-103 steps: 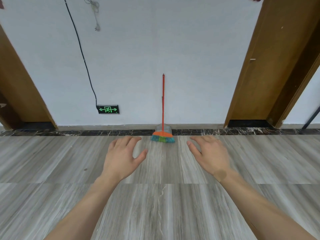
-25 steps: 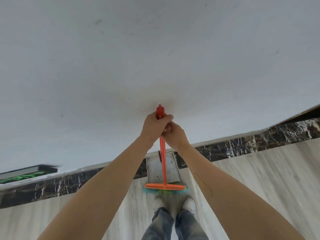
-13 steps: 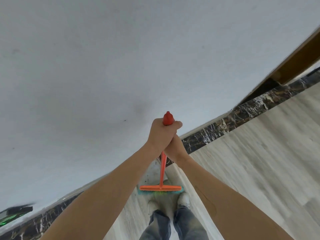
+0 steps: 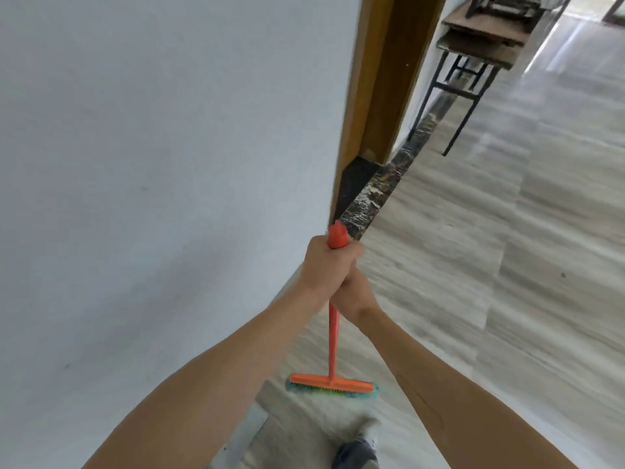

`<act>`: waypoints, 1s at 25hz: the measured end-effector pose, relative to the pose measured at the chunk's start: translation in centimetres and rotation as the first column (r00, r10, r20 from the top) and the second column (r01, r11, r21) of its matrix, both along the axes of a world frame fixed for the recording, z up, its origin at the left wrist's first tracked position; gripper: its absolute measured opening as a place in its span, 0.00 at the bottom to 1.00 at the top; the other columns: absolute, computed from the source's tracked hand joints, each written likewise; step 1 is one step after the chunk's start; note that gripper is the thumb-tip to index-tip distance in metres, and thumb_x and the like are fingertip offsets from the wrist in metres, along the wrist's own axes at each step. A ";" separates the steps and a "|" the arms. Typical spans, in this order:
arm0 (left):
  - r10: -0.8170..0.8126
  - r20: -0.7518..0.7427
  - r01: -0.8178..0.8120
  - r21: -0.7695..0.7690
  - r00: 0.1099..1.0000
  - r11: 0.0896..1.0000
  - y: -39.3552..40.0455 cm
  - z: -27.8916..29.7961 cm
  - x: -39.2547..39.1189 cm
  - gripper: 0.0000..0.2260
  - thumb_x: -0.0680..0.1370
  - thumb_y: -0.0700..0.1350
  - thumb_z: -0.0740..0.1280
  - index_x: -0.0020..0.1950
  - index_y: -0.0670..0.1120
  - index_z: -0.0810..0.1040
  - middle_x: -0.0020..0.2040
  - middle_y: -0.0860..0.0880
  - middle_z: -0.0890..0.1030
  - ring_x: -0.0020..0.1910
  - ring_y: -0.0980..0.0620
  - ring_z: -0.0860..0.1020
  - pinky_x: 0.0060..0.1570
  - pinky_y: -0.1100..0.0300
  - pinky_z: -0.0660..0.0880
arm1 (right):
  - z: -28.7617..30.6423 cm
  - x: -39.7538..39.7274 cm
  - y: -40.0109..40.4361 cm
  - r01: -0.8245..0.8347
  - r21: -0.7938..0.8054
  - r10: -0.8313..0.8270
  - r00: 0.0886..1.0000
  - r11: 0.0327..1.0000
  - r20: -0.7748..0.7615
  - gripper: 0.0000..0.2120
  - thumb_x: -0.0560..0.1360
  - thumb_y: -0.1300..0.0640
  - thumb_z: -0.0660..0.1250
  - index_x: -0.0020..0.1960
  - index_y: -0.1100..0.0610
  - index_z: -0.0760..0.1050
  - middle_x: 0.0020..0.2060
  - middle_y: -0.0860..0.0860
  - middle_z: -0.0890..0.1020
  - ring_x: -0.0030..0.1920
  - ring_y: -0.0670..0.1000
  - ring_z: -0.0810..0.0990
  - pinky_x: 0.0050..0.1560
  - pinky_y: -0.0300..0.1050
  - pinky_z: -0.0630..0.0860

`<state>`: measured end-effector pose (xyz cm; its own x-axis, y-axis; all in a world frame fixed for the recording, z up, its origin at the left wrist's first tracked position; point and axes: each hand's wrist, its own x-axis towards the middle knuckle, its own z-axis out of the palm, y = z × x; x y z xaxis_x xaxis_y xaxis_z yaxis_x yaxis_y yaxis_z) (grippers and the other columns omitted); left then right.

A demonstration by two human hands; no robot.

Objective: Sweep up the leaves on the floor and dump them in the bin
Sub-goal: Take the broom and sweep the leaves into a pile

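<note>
- While the left hand (image 4: pixel 324 265) is wrapped in a closed fist around the very top of the broom (image 4: pixel 333 333), only the rounded orange plastic cap shows above its knuckles.
- Just below that fist, the right hand (image 4: pixel 358 296) is also curled tight around the thin, straight orange handle, touching the left hand.
- From the hands, the handle runs straight down to a flat, bar-shaped orange head with a fringe of teal and green bristles (image 4: pixel 333 394) beneath it.
- Whether the bristles touch the floor (image 4: pixel 507 299) cannot be told.
- That floor, right of the broom, is smooth, glossy grey tile with wood-like streaks.
- Left of the broom stands a plain matt white wall (image 4: pixel 152 164).
- Beyond the broom's top, a dark marble skirting strip (image 4: pixel 375 194) with white veins runs along the wall's foot, and a brown wooden door frame (image 4: pixel 378 79) rises above it.
- Farther beyond the frame is a table (image 4: pixel 473 49) with thin black metal legs.
- Near the broom head, toward the viewer, a grey shoe (image 4: pixel 367 438) and a denim trouser leg show.
- Blur hides finer detail.
</note>
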<state>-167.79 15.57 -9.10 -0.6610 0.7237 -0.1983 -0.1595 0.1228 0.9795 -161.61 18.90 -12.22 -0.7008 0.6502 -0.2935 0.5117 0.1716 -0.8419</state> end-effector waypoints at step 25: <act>-0.931 -0.076 0.917 0.159 -0.358 -0.365 51.8 4.7 23.4 0.37 0.66 0.76 0.53 0.42 0.41 0.72 0.42 0.48 0.78 0.56 0.40 0.71 0.66 0.42 0.61 | 0.0 33.9 48.2 0.498 -0.849 -0.965 0.080 -0.178 0.250 0.14 0.77 0.66 0.53 0.44 0.78 0.69 0.33 0.61 0.75 0.37 0.57 0.81 0.31 0.47 0.82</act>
<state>-144.39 67.34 -4.43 0.9350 0.3534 -0.0303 -0.0022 0.0912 0.9958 -127.67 67.06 -12.25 0.0143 0.5039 -0.8637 -0.6006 -0.6863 -0.4103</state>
